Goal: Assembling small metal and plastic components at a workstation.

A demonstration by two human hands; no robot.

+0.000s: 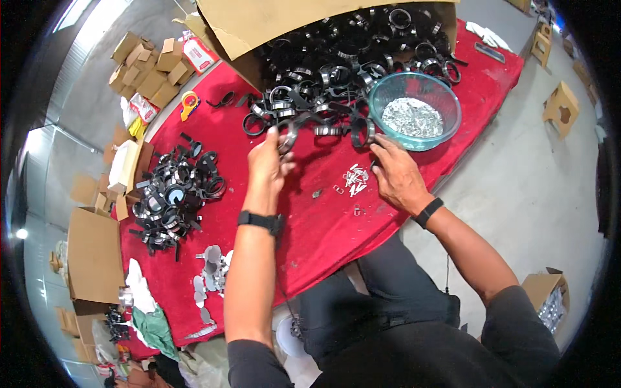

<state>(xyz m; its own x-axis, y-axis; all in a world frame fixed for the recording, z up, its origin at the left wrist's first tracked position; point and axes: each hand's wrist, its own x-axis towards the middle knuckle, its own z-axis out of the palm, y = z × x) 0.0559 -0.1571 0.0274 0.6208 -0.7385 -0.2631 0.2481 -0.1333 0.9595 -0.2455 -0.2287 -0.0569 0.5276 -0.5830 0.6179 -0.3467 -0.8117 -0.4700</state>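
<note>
My left hand point(266, 165) is closed on a black ring with a strap point(288, 137), held just above the red cloth. My right hand point(396, 173) is bent with fingers and thumb drawn together beside another black ring point(363, 132). Something small and dark shows at the thumb, too small to name. Between the hands lies a little heap of small silver metal clips point(354, 181). Behind my right hand stands a teal see-through bowl point(454, 124) holding many more clips. Beyond both hands, black rings with straps point(304, 81) spill out of a cardboard box point(265, 22).
A second heap of black rings point(171, 194) lies on the left of the red-covered table point(317, 242). Round grey pieces point(212, 262) lie beside my left forearm. A yellow tape dispenser point(189, 105), white gloves point(488, 37) and a phone-like dark slab point(490, 52) lie farther off.
</note>
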